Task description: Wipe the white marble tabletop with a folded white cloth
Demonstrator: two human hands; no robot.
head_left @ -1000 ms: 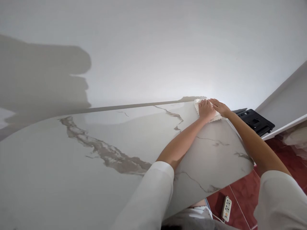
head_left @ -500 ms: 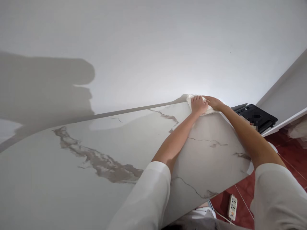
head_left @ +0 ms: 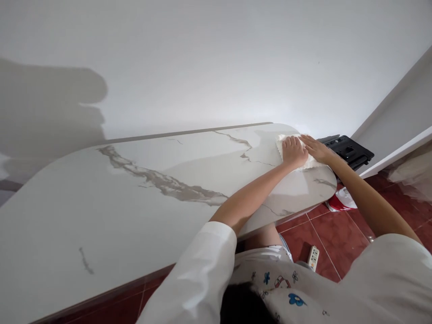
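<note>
A white cloth (head_left: 309, 163) lies on the far right end of a white marble-patterned table (head_left: 141, 198), near the wall. My left hand (head_left: 293, 153) presses down on the cloth with its fingers curled over it. My right hand (head_left: 315, 148) lies flat on the cloth beside it, fingers stretched out. Both arms reach out from white sleeves across the table's rounded right end.
A white wall runs behind the table. A black object (head_left: 347, 150) sits past the table's right end. On the red tiled floor lie a white power strip (head_left: 312, 258) and a red and white bag (head_left: 340, 202). A white door or panel (head_left: 398, 135) stands at right.
Both hands stay on the cloth but have slid from the far corner a little toward the table's near right edge. The head has lifted back, showing more table, floor and my shirt.
</note>
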